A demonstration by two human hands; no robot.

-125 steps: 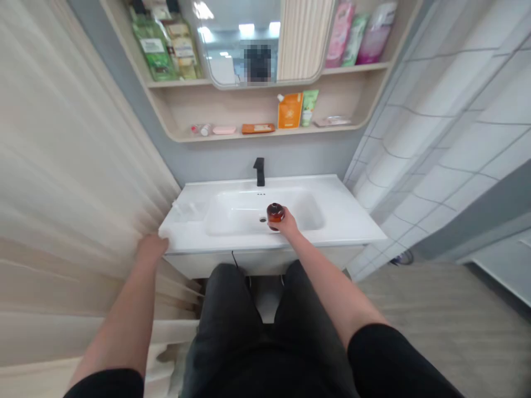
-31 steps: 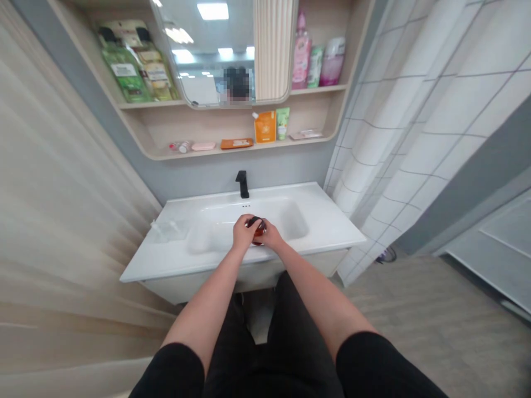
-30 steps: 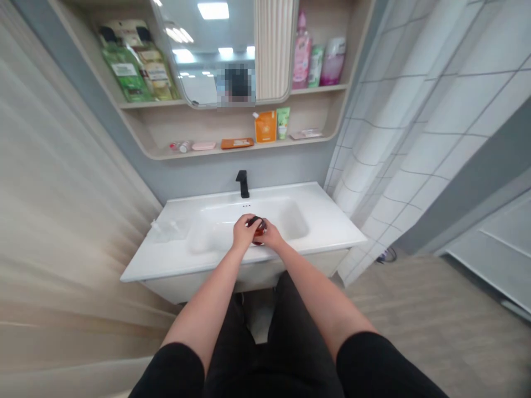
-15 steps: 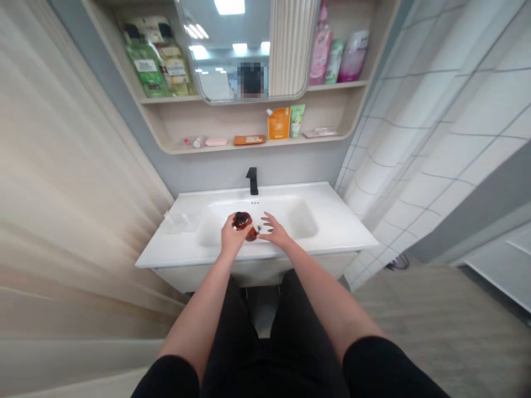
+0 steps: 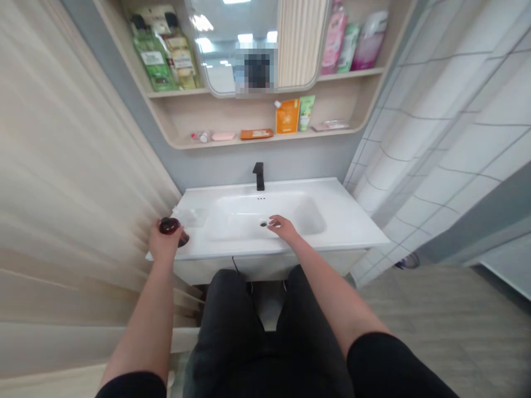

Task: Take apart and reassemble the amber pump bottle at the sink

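Left hand (image 5: 164,243) is clamped around a dark amber bottle (image 5: 170,225), which shows above and beside the fingers and lies tilted in the grip, out over the left end of the white vanity top (image 5: 344,226). Right hand (image 5: 283,228) is open and empty, well apart from the left, its fingertips (image 5: 271,223) reaching over the basin (image 5: 240,213) just beside the drain (image 5: 263,224); whether they touch the porcelain is hard to tell. A black faucet (image 5: 259,176) stands at the far edge of the basin. Near the left hand, a clear plastic holder (image 5: 188,216) sits on the vanity top. Beyond, a wooden shelf (image 5: 232,142) holds an orange pouch (image 5: 287,116), a green tube (image 5: 306,112) and a pink soap bar (image 5: 223,136), below a mirror (image 5: 219,66). A beige curtain (image 5: 74,166) hangs left, a tile-patterned curtain (image 5: 435,138) right.
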